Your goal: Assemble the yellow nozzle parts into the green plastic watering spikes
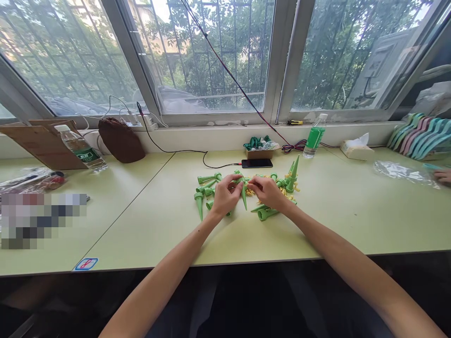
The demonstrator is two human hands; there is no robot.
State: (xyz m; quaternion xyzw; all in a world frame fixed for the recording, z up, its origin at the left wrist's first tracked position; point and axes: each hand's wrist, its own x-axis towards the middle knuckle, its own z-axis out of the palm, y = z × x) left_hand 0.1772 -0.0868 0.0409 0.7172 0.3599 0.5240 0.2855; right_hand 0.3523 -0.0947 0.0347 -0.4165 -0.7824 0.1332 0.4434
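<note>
My left hand [227, 193] is closed around the upper end of a green plastic watering spike [244, 197], whose tip points down toward the table. Close beside it, my right hand [268, 191] is pinched near the spike's top; what its fingers hold, if anything, is too small to make out. More green spikes lie left of my hands, one of them [199, 205] pointing toward me. On the right, another spike [262, 214] lies beneath my right wrist, and a pointed one [295, 171] stands upright. Small yellow pieces [249, 192] are scattered between and behind my hands.
Behind my hands lie a phone [257, 163] on a cable and a small box [260, 153] with green items. Water bottles [314, 136] stand at both sides. A tissue pack [356, 148], hangers [419, 136] and another person's hand [443, 176] are at right; a brown bag [120, 141] is at left.
</note>
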